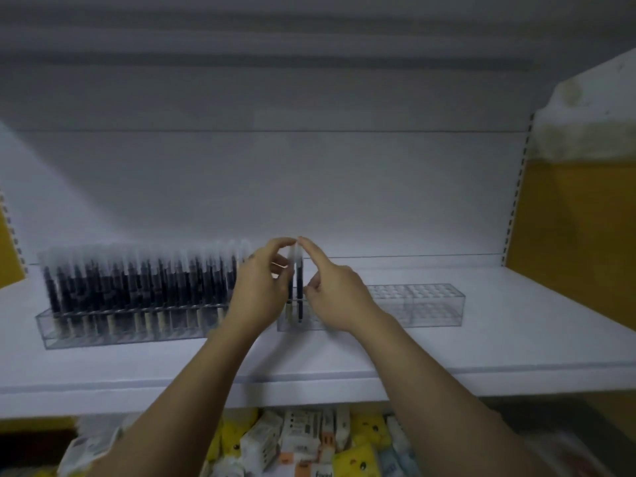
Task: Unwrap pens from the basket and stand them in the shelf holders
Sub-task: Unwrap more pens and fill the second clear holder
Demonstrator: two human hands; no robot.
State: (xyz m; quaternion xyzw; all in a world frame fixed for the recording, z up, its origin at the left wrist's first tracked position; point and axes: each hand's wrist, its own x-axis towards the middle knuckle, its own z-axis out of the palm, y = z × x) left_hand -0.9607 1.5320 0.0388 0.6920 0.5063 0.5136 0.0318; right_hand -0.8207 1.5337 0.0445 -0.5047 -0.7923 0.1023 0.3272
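Two dark pens with pale caps [298, 290] stand upright at the left end of a clear holder [420, 304] on the white shelf. My left hand [258, 290] curls beside them, thumb and fingers at a cap top. My right hand [337, 294] reaches from the right, its forefinger stretched up touching the cap tips, the other fingers bent near the pen barrels. A second clear holder [103, 330] to the left is packed with several dark pens [137, 284]. The picture is blurred, so the exact grip is unclear.
The white shelf board [481, 346] runs the full width, with a white back wall behind. Yellow side panels [578, 218] bound it at right and left. Below the shelf edge lies a heap of small yellow and white packets [303, 442].
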